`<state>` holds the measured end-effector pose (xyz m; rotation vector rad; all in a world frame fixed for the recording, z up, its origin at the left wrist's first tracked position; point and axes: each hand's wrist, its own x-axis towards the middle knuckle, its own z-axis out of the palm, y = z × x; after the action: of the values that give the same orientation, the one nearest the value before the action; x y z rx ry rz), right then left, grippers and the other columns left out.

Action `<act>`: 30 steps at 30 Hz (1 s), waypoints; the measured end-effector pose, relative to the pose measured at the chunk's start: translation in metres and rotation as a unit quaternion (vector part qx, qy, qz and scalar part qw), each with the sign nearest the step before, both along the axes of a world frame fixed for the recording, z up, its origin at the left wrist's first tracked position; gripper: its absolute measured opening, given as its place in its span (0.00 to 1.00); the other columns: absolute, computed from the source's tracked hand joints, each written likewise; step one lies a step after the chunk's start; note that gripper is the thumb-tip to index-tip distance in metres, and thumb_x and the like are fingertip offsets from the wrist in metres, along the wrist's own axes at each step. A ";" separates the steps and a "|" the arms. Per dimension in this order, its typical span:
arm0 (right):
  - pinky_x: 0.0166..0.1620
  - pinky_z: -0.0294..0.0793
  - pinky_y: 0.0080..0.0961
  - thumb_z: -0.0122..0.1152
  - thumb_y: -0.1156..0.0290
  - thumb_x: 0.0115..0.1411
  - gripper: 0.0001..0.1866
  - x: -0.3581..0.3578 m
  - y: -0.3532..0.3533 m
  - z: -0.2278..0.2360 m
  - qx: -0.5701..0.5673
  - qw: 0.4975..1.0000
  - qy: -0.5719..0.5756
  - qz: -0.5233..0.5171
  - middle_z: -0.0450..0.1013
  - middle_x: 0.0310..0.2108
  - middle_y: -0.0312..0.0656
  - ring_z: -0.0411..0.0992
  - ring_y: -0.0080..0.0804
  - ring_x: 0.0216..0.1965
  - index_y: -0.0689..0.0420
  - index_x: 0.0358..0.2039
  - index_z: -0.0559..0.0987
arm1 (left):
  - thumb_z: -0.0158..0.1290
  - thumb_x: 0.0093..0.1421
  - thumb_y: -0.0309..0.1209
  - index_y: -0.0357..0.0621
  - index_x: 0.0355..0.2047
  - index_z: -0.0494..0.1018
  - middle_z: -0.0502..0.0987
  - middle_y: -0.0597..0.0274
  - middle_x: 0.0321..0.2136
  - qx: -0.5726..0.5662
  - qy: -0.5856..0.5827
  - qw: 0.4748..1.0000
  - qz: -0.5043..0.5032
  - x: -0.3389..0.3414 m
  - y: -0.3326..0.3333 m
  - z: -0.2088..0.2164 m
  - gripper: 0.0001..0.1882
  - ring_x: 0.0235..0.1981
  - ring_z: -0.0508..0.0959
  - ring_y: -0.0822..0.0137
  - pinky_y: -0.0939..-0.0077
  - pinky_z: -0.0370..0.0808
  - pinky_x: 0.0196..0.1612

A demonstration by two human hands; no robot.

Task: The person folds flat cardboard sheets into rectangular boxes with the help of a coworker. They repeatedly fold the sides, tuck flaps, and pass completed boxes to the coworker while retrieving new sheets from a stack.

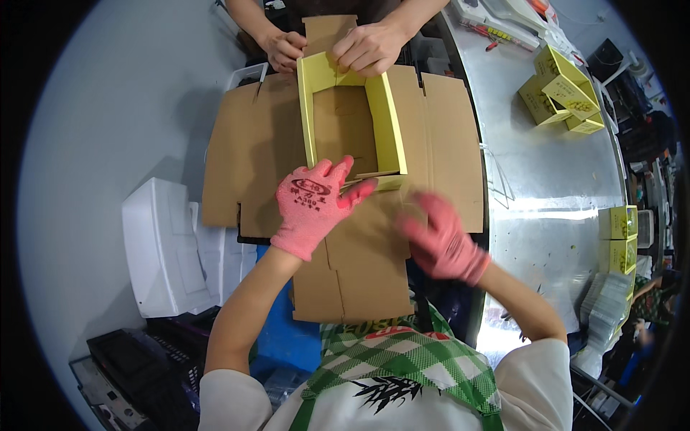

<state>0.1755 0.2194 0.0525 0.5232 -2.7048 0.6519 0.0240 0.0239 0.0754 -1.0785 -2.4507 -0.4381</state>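
Observation:
A yellow cardboard box (388,118), a rectangular frame with raised walls, sits on an opened-out brown cardboard carton (451,144). My left hand (310,201), in a pink knitted glove, grips its near end, with fingers over the rim at the near left corner and the thumb on the near wall's outer side. Just right of that end is my right hand (445,244), also pink-gloved, apart from the box and smeared by motion. Across from me, a co-worker's bare hand (370,49) holds the far wall. Their other hand (285,50) rests by the far left corner.
On the metal table (532,172) to the right stand several yellow printed boxes (550,93), with more yellow boxes (622,237) and clear plastic trays (604,302) nearer me. White foam boxes (162,248) and black crates (140,366) lie at left. A blue bin (291,337) shows below the carton.

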 end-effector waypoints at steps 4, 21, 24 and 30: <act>0.60 0.62 0.47 0.57 0.68 0.45 0.30 0.030 -0.017 -0.025 0.125 0.982 0.004 0.144 0.65 0.54 0.43 0.63 0.45 0.56 0.43 0.53 0.72 | 0.61 0.47 0.55 0.53 0.38 0.80 0.77 0.69 0.24 -0.020 -0.033 0.999 0.015 -0.002 0.003 0.002 0.24 0.23 0.77 0.64 0.71 0.73 0.26; 0.43 0.73 0.30 0.68 0.70 0.51 0.30 -0.107 -0.017 0.017 -0.219 0.928 0.208 -0.219 0.70 0.46 0.53 0.73 0.44 0.41 0.63 0.54 0.70 | 0.50 0.59 0.20 0.39 0.62 0.57 0.74 0.57 0.46 0.419 -0.291 0.851 -0.122 -0.003 0.000 -0.033 0.30 0.36 0.72 0.70 0.75 0.70 0.36; 0.51 0.69 0.40 0.71 0.67 0.46 0.35 -0.109 -0.004 0.024 -0.048 0.965 0.188 -0.175 0.64 0.55 0.56 0.68 0.46 0.51 0.59 0.55 0.70 | 0.53 0.55 0.20 0.39 0.60 0.58 0.70 0.51 0.53 0.457 -0.138 0.879 -0.013 0.001 0.018 -0.035 0.32 0.41 0.74 0.65 0.73 0.72 0.37; 0.66 0.50 0.53 0.72 0.50 0.33 0.51 -0.115 0.041 0.064 0.190 0.980 -0.046 0.044 0.61 0.60 0.40 0.59 0.41 0.62 0.53 0.60 0.64 | 0.62 0.44 0.40 0.46 0.41 0.76 0.74 0.70 0.47 0.092 -0.078 0.993 -0.011 -0.002 -0.002 0.000 0.23 0.43 0.71 0.56 0.61 0.67 0.46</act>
<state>0.0609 0.2599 0.1165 0.7216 -2.9216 0.1771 0.0219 0.0223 0.0752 -1.0279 -2.4751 -0.7663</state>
